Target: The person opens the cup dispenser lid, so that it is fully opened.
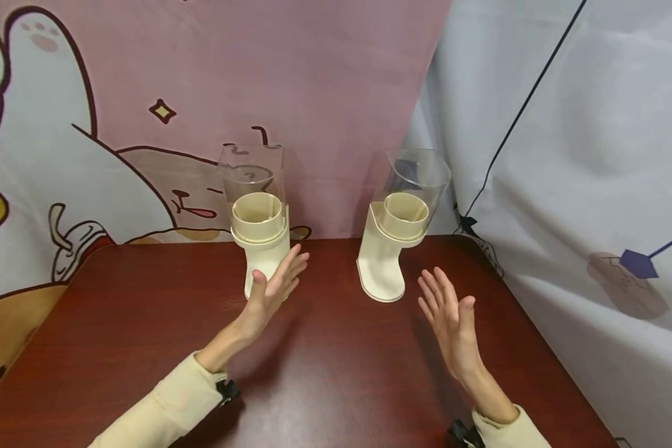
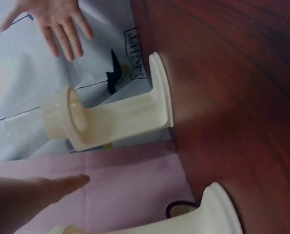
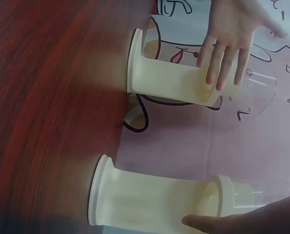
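Two cream plastic stands with a ring holder and a clear cup-like top are upright at the back of the dark red table (image 1: 336,373). The left stand (image 1: 266,252) is partly hidden behind my left hand (image 1: 271,289), which is held in the air with straight fingers and nothing in it. The right stand (image 1: 382,264) is just beyond and left of my right hand (image 1: 450,323), also raised, fingers extended, thumb spread. In the left wrist view the right stand (image 2: 127,119) shows side-on; in the right wrist view the left stand (image 3: 169,80) lies behind the left hand's fingers (image 3: 227,63).
A pink cartoon cloth (image 1: 341,93) hangs behind the table. To the right hangs a pale cloth (image 1: 582,186) with a dark line across it. Black straps (image 1: 228,391) are worn at the cuffs of the cream sleeves (image 1: 165,407).
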A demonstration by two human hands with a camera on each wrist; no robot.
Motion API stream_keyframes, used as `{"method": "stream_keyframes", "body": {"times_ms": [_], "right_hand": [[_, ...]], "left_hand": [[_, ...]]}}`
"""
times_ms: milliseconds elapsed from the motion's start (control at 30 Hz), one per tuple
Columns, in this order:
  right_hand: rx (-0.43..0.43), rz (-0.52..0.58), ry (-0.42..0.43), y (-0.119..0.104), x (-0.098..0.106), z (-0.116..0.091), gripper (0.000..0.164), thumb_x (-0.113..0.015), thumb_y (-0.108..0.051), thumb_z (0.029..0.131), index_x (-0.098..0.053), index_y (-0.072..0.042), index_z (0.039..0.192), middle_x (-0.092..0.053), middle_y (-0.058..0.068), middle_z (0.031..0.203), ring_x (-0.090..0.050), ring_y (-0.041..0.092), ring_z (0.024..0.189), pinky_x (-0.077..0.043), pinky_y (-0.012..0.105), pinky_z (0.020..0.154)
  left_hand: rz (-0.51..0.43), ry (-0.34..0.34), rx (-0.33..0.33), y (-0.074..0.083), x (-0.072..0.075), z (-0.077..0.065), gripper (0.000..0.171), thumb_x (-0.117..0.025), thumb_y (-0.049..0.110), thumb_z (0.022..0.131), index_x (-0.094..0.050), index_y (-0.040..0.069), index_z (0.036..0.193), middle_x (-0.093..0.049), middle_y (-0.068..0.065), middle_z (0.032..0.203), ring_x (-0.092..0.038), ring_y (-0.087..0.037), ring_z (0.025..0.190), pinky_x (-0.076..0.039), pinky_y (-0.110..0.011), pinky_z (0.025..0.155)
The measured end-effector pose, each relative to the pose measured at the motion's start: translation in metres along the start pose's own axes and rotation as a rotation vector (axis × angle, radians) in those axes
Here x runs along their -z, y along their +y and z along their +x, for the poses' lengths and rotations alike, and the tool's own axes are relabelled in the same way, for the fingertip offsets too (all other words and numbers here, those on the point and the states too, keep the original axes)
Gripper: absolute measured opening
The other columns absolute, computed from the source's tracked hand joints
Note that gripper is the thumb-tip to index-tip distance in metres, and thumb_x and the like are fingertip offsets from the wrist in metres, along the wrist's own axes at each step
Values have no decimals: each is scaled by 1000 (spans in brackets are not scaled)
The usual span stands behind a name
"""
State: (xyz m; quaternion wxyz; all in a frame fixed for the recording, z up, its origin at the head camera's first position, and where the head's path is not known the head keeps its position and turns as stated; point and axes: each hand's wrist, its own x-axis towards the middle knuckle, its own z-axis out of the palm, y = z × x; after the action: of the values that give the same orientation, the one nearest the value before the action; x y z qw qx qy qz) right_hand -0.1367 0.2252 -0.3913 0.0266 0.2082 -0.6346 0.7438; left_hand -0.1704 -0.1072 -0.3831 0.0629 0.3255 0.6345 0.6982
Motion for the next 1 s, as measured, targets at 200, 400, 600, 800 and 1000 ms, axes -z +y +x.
{"method": "stream_keyframes", "body": {"times_ms": [200,400,600,800,1000], "right_hand": [[-21,-16,0,13,-5,12,87,-12,-71,98,-3,-12,160,-11,15,166,-20,14,152,-25,20,118],[-61,-55,47,18,-4,24,90,-16,-73,97,0,-11,160,-5,19,166,-9,26,155,-18,27,122],[-106,-70,95,15,11,34,99,-22,-78,93,4,-9,160,1,17,167,2,32,155,3,53,124],[-106,-50,153,9,24,37,102,-25,-80,92,4,-10,160,2,15,168,2,29,156,5,53,124],[-129,-48,170,10,30,49,105,-25,-82,90,7,-11,160,4,14,168,3,27,156,6,53,124]], "left_hand": [[52,100,55,-14,1,5,106,2,83,87,-3,7,160,-13,-26,163,-11,-46,151,-4,-66,119],[50,150,98,-25,5,18,109,0,86,85,-4,9,161,-14,-22,164,-12,-42,152,-4,-62,121],[68,147,139,-41,-3,39,117,-4,92,79,-5,9,161,-16,-18,165,-14,-37,153,-7,-59,123],[83,171,164,-54,-10,69,128,-8,98,70,-7,7,160,-18,-18,165,-14,-36,153,-8,-56,124],[151,202,151,-62,-14,94,132,-7,98,68,-7,4,160,-19,-20,165,-14,-34,154,-11,-55,124]]}}
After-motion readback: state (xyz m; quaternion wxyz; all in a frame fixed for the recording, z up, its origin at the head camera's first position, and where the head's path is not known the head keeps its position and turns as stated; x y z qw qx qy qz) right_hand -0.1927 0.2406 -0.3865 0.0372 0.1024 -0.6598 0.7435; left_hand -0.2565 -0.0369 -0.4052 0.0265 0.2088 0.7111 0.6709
